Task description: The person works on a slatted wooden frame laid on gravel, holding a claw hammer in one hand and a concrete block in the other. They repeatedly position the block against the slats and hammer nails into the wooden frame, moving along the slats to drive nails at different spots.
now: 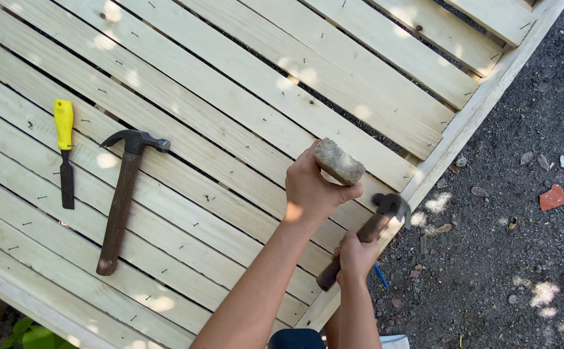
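My left hand (311,187) grips a grey stone block (339,161) and holds it above the pale wooden slats (230,110). My right hand (356,255) holds a wooden-handled hammer (366,232) by its shaft. The hammer's dark head (392,205) is blurred and sits over the outer edge board of the slatted frame (463,126), close to the stone. Both forearms reach up from the bottom of the view.
A second claw hammer (121,200) with a brown handle lies on the slats at left. A yellow-handled chisel (65,152) lies beside it. Dark gravel ground (521,258) with stones and a red shard (554,197) is at right. Small nails dot the slats.
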`<action>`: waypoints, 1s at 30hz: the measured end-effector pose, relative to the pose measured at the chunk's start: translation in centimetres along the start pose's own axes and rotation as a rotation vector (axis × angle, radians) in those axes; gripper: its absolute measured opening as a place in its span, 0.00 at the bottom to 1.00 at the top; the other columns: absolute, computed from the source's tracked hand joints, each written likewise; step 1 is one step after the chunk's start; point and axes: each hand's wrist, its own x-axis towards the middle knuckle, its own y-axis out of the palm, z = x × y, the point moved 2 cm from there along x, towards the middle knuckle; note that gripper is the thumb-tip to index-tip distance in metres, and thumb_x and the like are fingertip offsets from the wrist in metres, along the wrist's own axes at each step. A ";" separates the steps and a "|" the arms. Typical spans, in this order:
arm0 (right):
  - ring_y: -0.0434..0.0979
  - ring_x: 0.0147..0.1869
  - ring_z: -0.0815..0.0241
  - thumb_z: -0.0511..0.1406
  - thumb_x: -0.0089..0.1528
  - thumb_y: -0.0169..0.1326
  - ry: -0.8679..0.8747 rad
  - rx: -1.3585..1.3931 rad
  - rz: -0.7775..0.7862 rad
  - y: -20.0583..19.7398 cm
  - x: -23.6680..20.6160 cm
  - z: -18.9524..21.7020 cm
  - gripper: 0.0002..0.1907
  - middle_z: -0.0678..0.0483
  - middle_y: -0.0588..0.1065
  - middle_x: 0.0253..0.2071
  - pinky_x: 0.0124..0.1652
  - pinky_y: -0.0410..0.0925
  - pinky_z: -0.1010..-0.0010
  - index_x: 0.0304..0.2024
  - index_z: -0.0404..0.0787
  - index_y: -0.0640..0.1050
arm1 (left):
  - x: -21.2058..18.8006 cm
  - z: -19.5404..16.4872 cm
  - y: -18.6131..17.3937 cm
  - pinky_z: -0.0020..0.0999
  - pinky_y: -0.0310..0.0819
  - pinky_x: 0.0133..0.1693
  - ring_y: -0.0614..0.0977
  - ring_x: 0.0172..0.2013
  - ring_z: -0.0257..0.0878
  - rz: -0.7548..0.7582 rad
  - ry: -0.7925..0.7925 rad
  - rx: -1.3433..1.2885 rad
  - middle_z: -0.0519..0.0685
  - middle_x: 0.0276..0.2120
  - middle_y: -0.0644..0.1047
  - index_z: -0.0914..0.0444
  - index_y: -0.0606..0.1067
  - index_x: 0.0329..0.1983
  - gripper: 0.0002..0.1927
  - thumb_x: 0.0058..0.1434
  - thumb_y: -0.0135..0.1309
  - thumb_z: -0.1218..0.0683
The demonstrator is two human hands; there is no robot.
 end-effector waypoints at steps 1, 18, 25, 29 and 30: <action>0.66 0.16 0.59 0.26 0.58 0.49 0.031 0.026 -0.049 1.0 0.4 -0.6 0.05 0.51 0.66 0.21 0.18 0.63 0.65 0.34 0.34 0.66 | 0.3 0.0 0.1 0.34 0.84 0.40 0.86 0.36 0.39 -0.001 0.022 0.040 0.46 0.35 0.82 0.60 0.76 0.40 0.28 0.37 0.71 0.47; 0.66 0.16 0.58 0.27 0.61 0.50 0.058 -0.002 -0.103 2.1 -0.3 -0.3 0.05 0.50 0.67 0.20 0.17 0.63 0.63 0.31 0.31 0.67 | 1.4 0.8 -0.4 0.32 0.83 0.39 0.87 0.34 0.38 -0.043 -0.045 0.047 0.45 0.31 0.84 0.60 0.77 0.36 0.26 0.35 0.72 0.46; 0.65 0.16 0.59 0.27 0.60 0.49 -0.026 0.092 -0.044 -0.6 0.2 0.2 0.05 0.51 0.66 0.20 0.17 0.62 0.65 0.30 0.32 0.68 | 0.9 0.1 -0.4 0.28 0.84 0.36 0.85 0.32 0.31 0.010 -0.125 -0.061 0.43 0.30 0.83 0.59 0.77 0.34 0.23 0.35 0.71 0.52; 0.65 0.17 0.63 0.25 0.58 0.48 -0.279 0.143 -0.055 -2.3 -1.2 0.3 0.05 0.53 0.66 0.22 0.18 0.62 0.68 0.33 0.35 0.66 | 0.6 0.4 -0.3 0.27 0.83 0.36 0.85 0.32 0.31 -0.011 -0.109 -0.060 0.43 0.29 0.83 0.60 0.77 0.34 0.23 0.35 0.71 0.51; 0.64 0.18 0.64 0.24 0.57 0.48 -0.344 0.196 -0.044 -2.1 -1.5 0.1 0.07 0.54 0.66 0.22 0.18 0.61 0.69 0.35 0.37 0.65 | 0.6 0.5 -0.3 0.28 0.83 0.37 0.85 0.32 0.32 -0.012 -0.114 -0.035 0.43 0.29 0.83 0.60 0.77 0.34 0.23 0.35 0.72 0.51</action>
